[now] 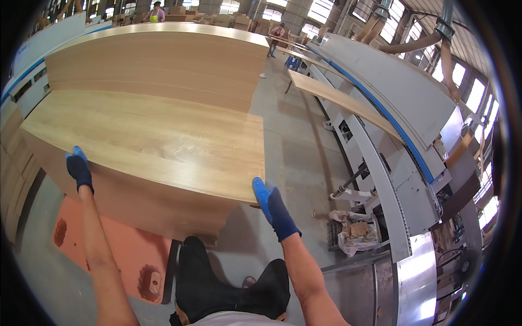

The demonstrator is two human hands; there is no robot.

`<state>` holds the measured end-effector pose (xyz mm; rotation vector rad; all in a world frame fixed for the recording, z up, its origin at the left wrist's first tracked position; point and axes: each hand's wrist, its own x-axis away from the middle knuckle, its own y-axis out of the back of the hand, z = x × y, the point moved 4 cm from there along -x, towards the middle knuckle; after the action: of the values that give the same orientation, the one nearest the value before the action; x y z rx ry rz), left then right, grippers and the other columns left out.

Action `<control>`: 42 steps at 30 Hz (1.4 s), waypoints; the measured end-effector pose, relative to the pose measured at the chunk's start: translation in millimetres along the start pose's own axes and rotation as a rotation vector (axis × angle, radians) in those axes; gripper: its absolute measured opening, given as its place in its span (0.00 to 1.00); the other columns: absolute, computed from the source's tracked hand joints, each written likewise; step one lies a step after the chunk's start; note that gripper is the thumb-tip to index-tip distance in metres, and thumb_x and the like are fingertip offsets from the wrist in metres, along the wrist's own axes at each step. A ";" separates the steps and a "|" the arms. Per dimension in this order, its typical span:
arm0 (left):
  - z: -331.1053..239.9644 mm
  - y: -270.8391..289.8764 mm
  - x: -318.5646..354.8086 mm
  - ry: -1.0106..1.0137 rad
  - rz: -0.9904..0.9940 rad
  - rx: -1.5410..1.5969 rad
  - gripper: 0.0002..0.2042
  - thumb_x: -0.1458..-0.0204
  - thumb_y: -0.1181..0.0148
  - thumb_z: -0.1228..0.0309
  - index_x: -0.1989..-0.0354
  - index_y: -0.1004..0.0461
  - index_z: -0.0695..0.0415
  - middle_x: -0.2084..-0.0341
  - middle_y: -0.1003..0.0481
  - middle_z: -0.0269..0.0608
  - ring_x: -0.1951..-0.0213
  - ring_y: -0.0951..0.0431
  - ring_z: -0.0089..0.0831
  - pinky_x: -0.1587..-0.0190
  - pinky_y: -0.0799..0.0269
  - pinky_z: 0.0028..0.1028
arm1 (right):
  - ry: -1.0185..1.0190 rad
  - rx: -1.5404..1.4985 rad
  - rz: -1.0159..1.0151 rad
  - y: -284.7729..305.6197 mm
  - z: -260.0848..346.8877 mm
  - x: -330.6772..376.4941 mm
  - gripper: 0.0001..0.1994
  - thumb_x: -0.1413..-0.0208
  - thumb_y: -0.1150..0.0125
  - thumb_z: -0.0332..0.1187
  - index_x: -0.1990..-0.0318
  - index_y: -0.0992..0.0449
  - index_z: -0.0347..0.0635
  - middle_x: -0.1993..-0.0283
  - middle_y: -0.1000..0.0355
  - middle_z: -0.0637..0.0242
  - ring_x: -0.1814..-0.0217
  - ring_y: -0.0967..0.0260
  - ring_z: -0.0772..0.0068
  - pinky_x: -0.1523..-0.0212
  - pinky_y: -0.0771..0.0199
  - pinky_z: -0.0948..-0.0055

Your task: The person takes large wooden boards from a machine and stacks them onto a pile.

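Observation:
A light wood-grain board (157,141) lies on top of a tall stack of boards (136,190) directly in front of me. My left hand (79,167), in a dark glove with blue-coated fingers, grips the board's near edge toward its left end. The thumb rests on the upper face, while the fingers below are hidden by the edge. At the near right corner, my right hand (273,208) in a matching glove is closed on the same board. Its thumb side lies along the corner, and its other fingertips are out of sight underneath.
A higher board stack (157,60) stands just behind. Along the right runs a long grey machine (375,103) with a wooden panel (342,100) on it; a plastic-lined crate (356,231) sits below. An orange pallet (117,250) lies near my legs. Two people (156,13) are far off.

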<state>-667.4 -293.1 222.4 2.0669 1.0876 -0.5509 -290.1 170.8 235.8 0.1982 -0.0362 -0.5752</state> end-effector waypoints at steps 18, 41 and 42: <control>44.7 -29.9 -59.3 0.074 0.149 0.046 0.28 0.48 0.56 0.51 0.76 0.28 0.72 0.77 0.27 0.63 0.70 0.27 0.55 0.67 0.36 0.43 | 0.498 0.781 -0.075 -55.2 27.5 -10.9 0.20 0.43 0.56 0.40 0.72 0.32 0.27 0.79 0.33 0.41 0.77 0.36 0.42 0.73 0.36 0.54; -39.0 49.5 305.9 0.469 1.125 0.731 0.10 0.50 0.48 0.61 0.72 0.26 0.53 0.81 0.29 0.33 0.79 0.29 0.22 0.78 0.35 0.22 | -0.344 -0.773 0.132 -49.1 -61.3 20.4 0.13 0.46 0.51 0.40 0.59 0.29 0.41 0.67 0.29 0.68 0.70 0.33 0.76 0.66 0.33 0.77; -77.4 77.4 335.2 0.422 1.361 0.752 0.12 0.49 0.49 0.62 0.68 0.25 0.57 0.77 0.26 0.37 0.76 0.26 0.24 0.76 0.31 0.23 | -0.352 -0.756 0.170 -45.0 -81.3 30.5 0.17 0.45 0.52 0.43 0.55 0.31 0.41 0.60 0.30 0.65 0.63 0.33 0.73 0.61 0.33 0.72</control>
<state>-415.1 -88.1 85.6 3.0063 -0.6159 0.2528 -281.3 131.6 146.6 -0.6376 -0.1712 -0.4154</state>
